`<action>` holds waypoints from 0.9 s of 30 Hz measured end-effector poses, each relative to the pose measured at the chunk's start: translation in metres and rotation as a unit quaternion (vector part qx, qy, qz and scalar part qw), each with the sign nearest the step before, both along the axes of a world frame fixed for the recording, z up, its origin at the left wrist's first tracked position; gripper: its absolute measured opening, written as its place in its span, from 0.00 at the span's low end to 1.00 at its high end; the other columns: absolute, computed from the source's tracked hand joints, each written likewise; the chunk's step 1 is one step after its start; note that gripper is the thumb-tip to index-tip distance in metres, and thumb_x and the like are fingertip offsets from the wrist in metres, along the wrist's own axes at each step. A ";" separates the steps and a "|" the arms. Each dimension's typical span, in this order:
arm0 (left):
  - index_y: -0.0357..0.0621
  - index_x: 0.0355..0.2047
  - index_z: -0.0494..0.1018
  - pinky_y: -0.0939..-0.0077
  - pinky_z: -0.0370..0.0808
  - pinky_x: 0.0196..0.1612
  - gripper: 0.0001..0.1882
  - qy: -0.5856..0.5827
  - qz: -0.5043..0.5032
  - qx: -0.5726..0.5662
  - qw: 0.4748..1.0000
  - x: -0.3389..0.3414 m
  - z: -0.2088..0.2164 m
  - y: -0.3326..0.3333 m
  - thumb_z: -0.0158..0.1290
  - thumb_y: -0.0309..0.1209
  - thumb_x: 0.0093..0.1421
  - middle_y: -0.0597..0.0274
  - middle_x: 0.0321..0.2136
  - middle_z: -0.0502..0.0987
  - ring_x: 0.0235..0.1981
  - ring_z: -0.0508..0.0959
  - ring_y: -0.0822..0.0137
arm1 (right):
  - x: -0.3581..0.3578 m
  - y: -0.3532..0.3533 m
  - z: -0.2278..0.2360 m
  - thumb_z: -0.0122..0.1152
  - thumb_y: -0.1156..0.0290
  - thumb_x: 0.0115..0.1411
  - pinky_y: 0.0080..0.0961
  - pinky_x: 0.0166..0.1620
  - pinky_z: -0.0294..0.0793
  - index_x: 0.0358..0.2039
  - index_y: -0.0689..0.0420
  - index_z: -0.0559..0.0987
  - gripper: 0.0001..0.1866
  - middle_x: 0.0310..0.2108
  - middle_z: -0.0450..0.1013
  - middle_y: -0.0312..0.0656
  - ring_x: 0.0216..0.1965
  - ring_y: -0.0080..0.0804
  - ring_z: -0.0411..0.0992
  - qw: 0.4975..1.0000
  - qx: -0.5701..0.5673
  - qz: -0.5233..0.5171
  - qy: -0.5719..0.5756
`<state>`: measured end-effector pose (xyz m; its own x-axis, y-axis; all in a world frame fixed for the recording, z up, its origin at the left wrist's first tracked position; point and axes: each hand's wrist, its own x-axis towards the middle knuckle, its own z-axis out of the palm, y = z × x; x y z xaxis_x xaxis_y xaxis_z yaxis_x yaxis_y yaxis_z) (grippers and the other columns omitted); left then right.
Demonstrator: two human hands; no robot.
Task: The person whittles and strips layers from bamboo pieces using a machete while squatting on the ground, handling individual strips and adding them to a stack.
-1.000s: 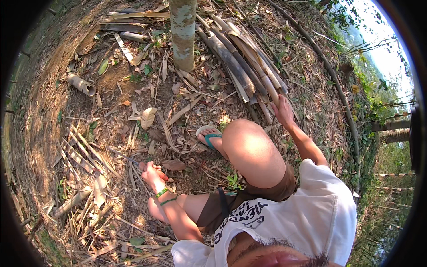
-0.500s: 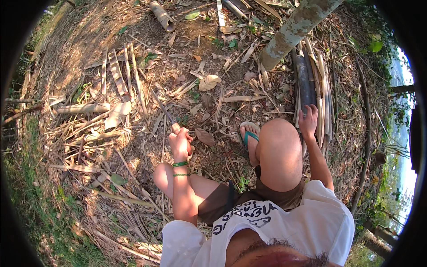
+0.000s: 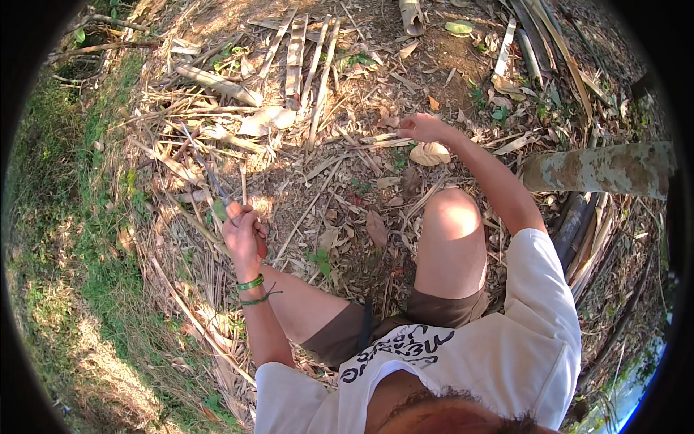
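I am squatting on ground covered in dry leaves and bamboo litter. My left hand (image 3: 244,231), with green bands on the wrist, is closed around a reddish-handled knife (image 3: 214,182) whose thin blade points up and to the left over the litter. My right hand (image 3: 423,128) reaches forward past my bare right knee (image 3: 452,217) and pinches the end of a thin dry bamboo strip (image 3: 376,135) lying on the ground. A pale dry leaf (image 3: 429,153) lies just below that hand.
A mottled tree trunk (image 3: 600,170) runs along the right, with dark bamboo poles (image 3: 572,226) beneath it. Split bamboo slats (image 3: 296,50) and a short bamboo tube (image 3: 412,14) lie ahead. Green grass (image 3: 65,239) covers the left side.
The view has swung, so the trunk now sits at the right. My right hand left the poles by the trunk and reached forward onto a thin strip. My left hand lifted, knife showing.
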<state>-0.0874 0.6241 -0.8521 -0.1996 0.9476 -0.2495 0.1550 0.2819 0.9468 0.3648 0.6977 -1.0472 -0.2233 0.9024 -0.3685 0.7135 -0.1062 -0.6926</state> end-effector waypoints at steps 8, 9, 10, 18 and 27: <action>0.33 0.40 0.71 0.80 0.69 0.23 0.10 -0.009 0.085 0.112 0.990 0.019 0.179 0.015 0.54 0.27 0.61 0.65 0.20 0.69 0.18 0.71 0.72 | -0.039 0.136 0.046 0.58 0.39 0.59 0.39 0.54 0.73 0.54 0.58 0.78 0.36 0.47 0.78 0.50 0.48 0.43 0.77 0.994 -0.053 0.091 -0.017; 0.33 0.41 0.71 0.81 0.69 0.23 0.11 -0.028 0.086 0.117 0.989 0.024 0.196 0.017 0.54 0.27 0.61 0.65 0.20 0.69 0.19 0.71 0.72 | -0.043 0.149 0.042 0.57 0.38 0.59 0.39 0.51 0.75 0.54 0.58 0.79 0.36 0.45 0.78 0.49 0.46 0.41 0.77 0.995 -0.015 0.085 -0.052; 0.33 0.41 0.71 0.81 0.69 0.23 0.11 -0.049 0.088 0.115 0.988 0.026 0.208 0.018 0.54 0.27 0.61 0.65 0.20 0.68 0.19 0.70 0.72 | -0.049 0.162 0.039 0.57 0.38 0.59 0.37 0.49 0.77 0.53 0.59 0.79 0.37 0.43 0.78 0.49 0.44 0.39 0.77 0.993 -0.065 0.081 -0.056; 0.34 0.41 0.69 0.79 0.69 0.23 0.11 -0.162 0.084 0.078 0.980 0.023 0.193 0.024 0.53 0.27 0.60 0.65 0.21 0.67 0.19 0.69 0.71 | -0.119 0.222 -0.033 0.65 0.39 0.55 0.35 0.29 0.75 0.31 0.68 0.80 0.35 0.28 0.76 0.50 0.27 0.37 0.74 0.989 -0.065 -0.132 0.020; 0.37 0.37 0.69 0.77 0.70 0.23 0.07 -0.320 0.139 0.023 0.937 -0.013 0.097 0.149 0.52 0.26 0.60 0.65 0.20 0.67 0.18 0.71 0.70 | -0.239 0.313 -0.063 0.70 0.33 0.44 0.36 0.64 0.64 0.68 0.71 0.47 0.68 0.63 0.60 0.67 0.63 0.51 0.63 0.921 -0.087 -0.370 -0.084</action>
